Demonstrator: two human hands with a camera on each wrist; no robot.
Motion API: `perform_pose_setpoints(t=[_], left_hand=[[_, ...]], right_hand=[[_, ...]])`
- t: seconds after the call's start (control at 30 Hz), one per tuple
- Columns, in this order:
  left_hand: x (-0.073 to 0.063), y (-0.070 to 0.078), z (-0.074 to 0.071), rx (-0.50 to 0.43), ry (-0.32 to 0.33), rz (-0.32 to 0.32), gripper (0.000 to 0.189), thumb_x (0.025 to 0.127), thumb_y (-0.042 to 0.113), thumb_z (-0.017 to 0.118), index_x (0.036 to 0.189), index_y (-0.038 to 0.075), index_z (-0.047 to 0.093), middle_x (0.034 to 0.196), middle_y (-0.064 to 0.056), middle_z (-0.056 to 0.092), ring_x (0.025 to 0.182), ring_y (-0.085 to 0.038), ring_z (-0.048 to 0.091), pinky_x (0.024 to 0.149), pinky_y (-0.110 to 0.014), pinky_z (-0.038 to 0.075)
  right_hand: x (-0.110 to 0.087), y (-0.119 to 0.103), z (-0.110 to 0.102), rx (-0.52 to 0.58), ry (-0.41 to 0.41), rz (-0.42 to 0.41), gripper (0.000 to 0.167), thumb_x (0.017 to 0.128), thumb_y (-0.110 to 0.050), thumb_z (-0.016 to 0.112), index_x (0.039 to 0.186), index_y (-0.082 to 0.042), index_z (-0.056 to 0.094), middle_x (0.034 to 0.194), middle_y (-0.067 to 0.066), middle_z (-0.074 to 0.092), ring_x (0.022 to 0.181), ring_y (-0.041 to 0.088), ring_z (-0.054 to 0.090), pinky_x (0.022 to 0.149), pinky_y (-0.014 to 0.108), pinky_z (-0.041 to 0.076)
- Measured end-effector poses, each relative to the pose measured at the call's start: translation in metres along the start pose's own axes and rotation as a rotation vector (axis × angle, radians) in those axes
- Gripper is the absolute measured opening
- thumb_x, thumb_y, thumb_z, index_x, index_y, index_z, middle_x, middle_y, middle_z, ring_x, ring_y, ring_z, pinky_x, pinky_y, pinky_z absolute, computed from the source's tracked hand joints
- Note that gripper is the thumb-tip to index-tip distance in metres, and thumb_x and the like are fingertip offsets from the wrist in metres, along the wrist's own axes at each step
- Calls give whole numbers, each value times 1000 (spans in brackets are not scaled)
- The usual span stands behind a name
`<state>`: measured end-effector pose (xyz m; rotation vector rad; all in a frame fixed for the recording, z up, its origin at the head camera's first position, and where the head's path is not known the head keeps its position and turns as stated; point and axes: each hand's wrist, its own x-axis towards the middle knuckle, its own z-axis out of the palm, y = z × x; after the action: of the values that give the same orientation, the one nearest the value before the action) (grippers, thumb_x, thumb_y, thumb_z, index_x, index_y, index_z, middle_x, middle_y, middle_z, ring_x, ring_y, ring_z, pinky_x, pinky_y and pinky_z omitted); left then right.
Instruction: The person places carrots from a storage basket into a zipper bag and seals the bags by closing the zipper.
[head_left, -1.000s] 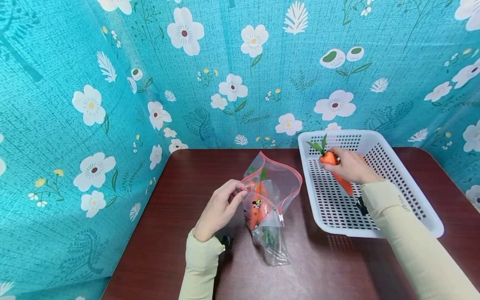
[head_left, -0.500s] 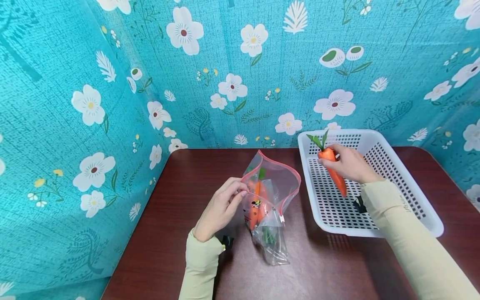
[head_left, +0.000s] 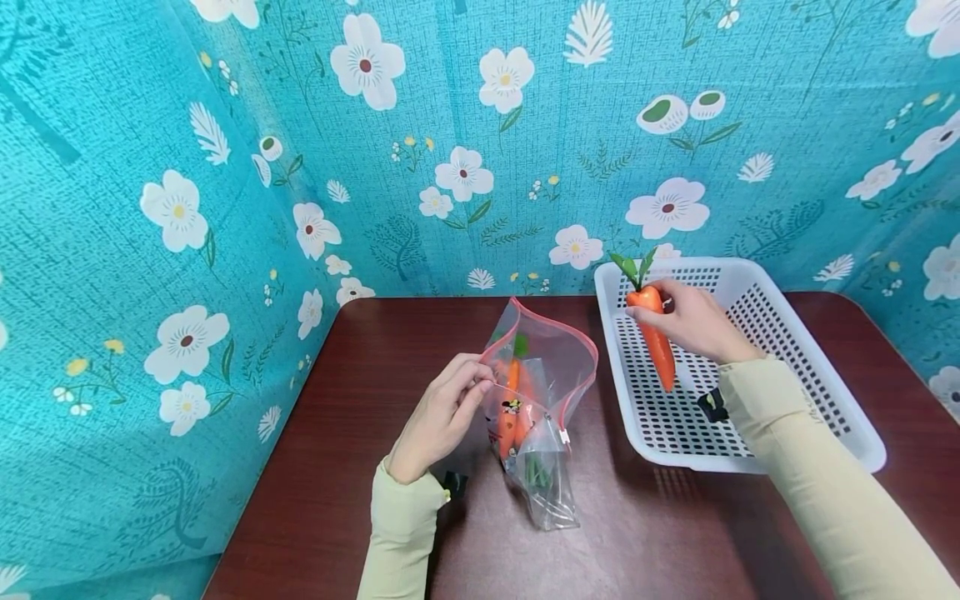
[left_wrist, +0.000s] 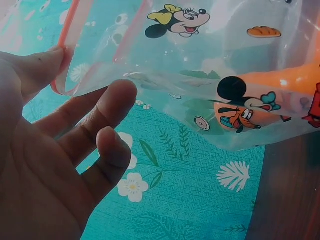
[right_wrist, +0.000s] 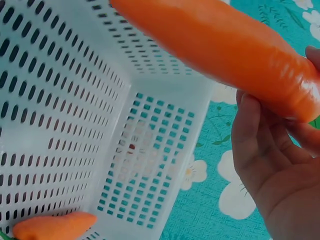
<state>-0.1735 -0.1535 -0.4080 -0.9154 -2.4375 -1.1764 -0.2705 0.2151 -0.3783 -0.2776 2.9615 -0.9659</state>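
Note:
My left hand [head_left: 442,417] pinches the red-edged rim of a clear zip bag [head_left: 558,350] between thumb and fingertips. The bag's mouth gapes toward the upper right. Inside it lie orange carrots [head_left: 507,425] with green tops, seen through cartoon-printed plastic. My right hand [head_left: 693,321] grips an orange carrot [head_left: 658,350] near its thick, leafy end. This carrot hangs tip down over the left part of a white plastic basket [head_left: 633,433]. In the right wrist view another carrot [right_wrist: 55,226] lies in the basket.
The basket stands at the right on a dark red-brown table [head_left: 390,333]. Behind the table hangs a teal flowered cloth [head_left: 450,100], which also covers the left side. A zip slider [head_left: 564,436] sits at the right of the bag's mouth.
My right hand has raised the carrot a little and carried it left, and the carrot hangs more steeply. My left hand keeps its hold on the bag, which has barely shifted.

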Motion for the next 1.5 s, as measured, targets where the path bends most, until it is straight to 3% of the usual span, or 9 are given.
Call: perform_pose_setpoints(t=[0.33, 0.7, 0.87, 1.3, 1.5], left_hand=[[1, 2, 0, -5, 35, -1, 9, 96, 11, 58, 105, 11, 61, 110, -1, 57, 79, -8, 51, 66, -21, 49], [1, 2, 1, -3, 33, -17, 10, 95, 9, 58, 105, 11, 59, 111, -1, 56, 81, -8, 52, 67, -22, 50], [2, 1, 3, -1, 48, -1, 10, 95, 7, 58, 104, 8, 60, 116, -7, 57, 82, -10, 53, 68, -23, 51], [2, 3, 3, -5, 52, -19, 9, 95, 8, 59, 104, 7, 61, 115, -10, 58, 80, -9, 52, 67, -23, 49], [2, 3, 2, -3, 40, -32, 10, 98, 18, 55, 104, 12, 60, 114, -5, 58, 79, -8, 51, 66, -22, 48]], right_hand=[[-3, -13, -2, -6, 10, -34, 57, 89, -52, 62, 122, -6, 53, 103, 17, 62, 86, 28, 59, 62, 32, 45], [-9, -28, -2, 33, 17, -61, 57, 89, -53, 62, 118, -4, 54, 97, 15, 61, 78, 25, 57, 60, 32, 46], [-10, -33, -3, 35, 34, -79, 54, 89, -50, 62, 116, -4, 54, 98, 15, 61, 81, 26, 58, 61, 32, 46], [-15, -54, -7, 38, 58, -94, 52, 88, -51, 63, 114, -7, 56, 96, 13, 63, 85, 27, 59, 62, 33, 46], [-17, -64, -9, 73, 76, -101, 47, 88, -50, 64, 111, -9, 57, 97, 11, 62, 87, 25, 60, 63, 33, 46]])
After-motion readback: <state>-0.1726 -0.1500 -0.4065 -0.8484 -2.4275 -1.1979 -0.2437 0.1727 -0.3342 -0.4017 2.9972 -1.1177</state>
